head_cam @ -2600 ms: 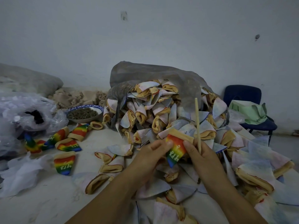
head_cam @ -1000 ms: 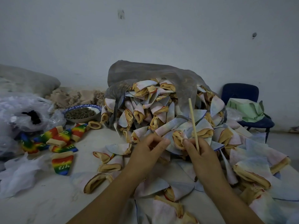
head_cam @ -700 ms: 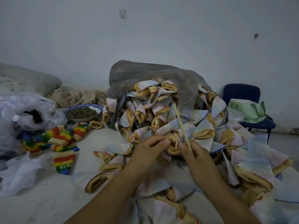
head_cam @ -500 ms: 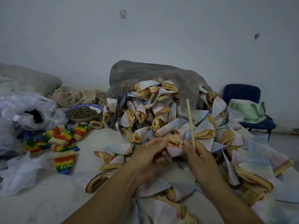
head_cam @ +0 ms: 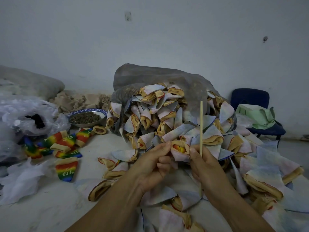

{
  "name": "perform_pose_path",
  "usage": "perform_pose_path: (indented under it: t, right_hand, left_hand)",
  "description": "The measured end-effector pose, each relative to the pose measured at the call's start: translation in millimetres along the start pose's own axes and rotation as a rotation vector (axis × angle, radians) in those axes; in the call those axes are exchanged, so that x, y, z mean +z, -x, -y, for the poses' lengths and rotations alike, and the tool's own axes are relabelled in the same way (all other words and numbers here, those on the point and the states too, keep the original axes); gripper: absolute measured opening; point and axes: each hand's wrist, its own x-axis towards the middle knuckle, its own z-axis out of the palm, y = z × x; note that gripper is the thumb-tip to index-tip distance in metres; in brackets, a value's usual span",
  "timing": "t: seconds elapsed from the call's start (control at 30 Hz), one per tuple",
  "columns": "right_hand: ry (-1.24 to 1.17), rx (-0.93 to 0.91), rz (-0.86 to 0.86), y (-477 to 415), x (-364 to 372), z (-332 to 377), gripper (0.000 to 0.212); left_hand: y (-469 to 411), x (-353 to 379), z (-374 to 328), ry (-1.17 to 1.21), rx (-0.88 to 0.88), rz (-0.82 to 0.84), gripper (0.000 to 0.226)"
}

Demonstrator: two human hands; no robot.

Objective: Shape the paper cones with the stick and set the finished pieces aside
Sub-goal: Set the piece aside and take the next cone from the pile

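Beyond left hand (head_cam: 150,168) pinching a soft cone (head_cam: 178,151) and right hand (head_cam: 205,166) gripping a thin stick (head_cam: 201,124), dusty surface (head_cam: 55,203) meets grey wall (head_cam: 150,39).

Pile of cones (head_cam: 158,118) in the middle: bowl (head_cam: 87,117) just left of it, finished pieces (head_cam: 63,144) left and nearer. Chair (head_cam: 249,99) right of the pile and behind; left hand (head_cam: 150,169) and right hand (head_cam: 204,166) hold one cone (head_cam: 179,150) just before it.

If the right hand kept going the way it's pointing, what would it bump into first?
The right hand, gripping the stick, points forward at the pile of cones just behind the held cone, so it would probably hit that first. Depth is hard to judge.
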Motion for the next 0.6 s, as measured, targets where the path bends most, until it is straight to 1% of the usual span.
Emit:
perform_pose_path:
  t: [0.1,0.2,0.27,0.3,0.33,0.37,0.43,0.47,0.5,0.53,0.57,0.6]
  right_hand:
    - [0.046,-0.030,-0.009,2.2,5.7,2.6,0.019]
    - [-0.021,-0.010,0.001,4.2,12.2,7.1,0.019]
    - [-0.071,0.010,0.015,4.1,13.9,7.2,0.019]
    - [-0.097,0.040,0.017,3.5,13.1,6.4,0.020]
    - [-0.118,0.073,0.015,3.0,11.4,5.6,0.020]
    - [-0.120,0.094,0.005,2.1,8.8,4.0,0.021]
    - [-0.021,0.089,-0.032,0.6,4.4,0.4,0.021]
    - [0.059,0.068,-0.053,0.6,3.6,-0.8,0.021]
    - [0.127,0.039,-0.072,0.2,3.3,-2.2,0.021]
    - [0.166,0.017,-0.084,0.6,3.7,-2.9,0.021]
    - [0.180,0.000,-0.088,0.4,3.5,-3.6,0.020]
    - [0.188,0.000,-0.085,0.9,4.1,-3.3,0.019]
  left_hand:
    - [2.0,4.6,2.0,0.113,-0.057,0.096,0.020]
    - [1.6,3.8,4.9,0.198,-0.095,0.150,0.016]
    - [1.1,2.6,6.2,0.171,-0.082,0.144,0.017]
    - [1.2,3.0,5.6,0.136,-0.058,0.115,0.019]
    - [0.6,4.0,4.4,0.050,-0.005,0.061,0.021]
    - [-0.3,4.3,3.9,-0.127,0.084,-0.028,0.024]
    - [-1.2,2.8,5.3,-0.722,0.329,-0.260,0.020]
    - [-0.9,2.1,6.6,-0.998,0.508,-0.334,0.018]
    - [0.5,3.5,8.0,-1.216,0.715,-0.325,0.017]
    - [2.2,5.0,10.0,-1.393,0.906,-0.268,0.020]
    - [2.0,5.7,13.4,-1.536,1.062,-0.187,0.029]
    - [0.8,4.8,16.9,-1.662,1.148,-0.105,0.038]
